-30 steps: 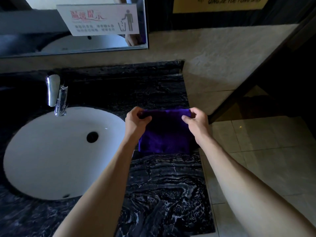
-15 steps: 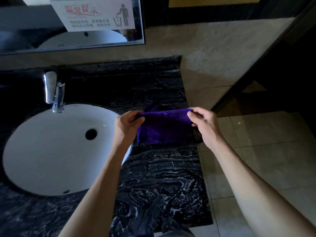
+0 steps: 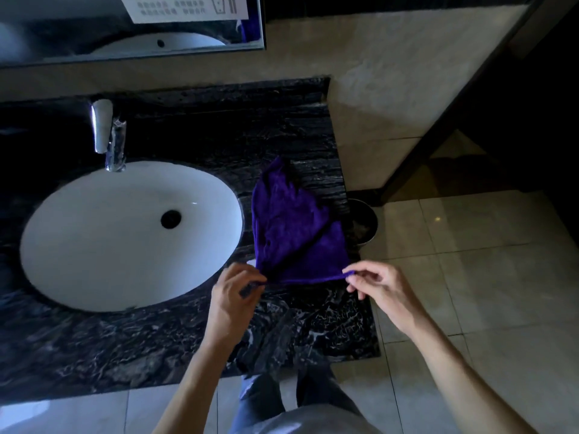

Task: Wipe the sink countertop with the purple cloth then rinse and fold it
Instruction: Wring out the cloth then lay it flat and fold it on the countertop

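A black marble bench [image 3: 141, 346] held a white basin [image 3: 103, 239] under a mirror [image 3: 62, 32], beige tiles beside. The purple cloth [image 3: 291, 227] lay right of the basin, long axis running away toward the wall, tapering there. The left hand [image 3: 233, 299] and right hand [image 3: 380, 288] each pinched a near corner.

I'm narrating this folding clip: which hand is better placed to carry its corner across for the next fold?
Probably the right hand: it pinches the purple cloth's free outer corner over bare countertop, with room to swing. The left hand pins the bunched corner beside the sink, anchoring well.
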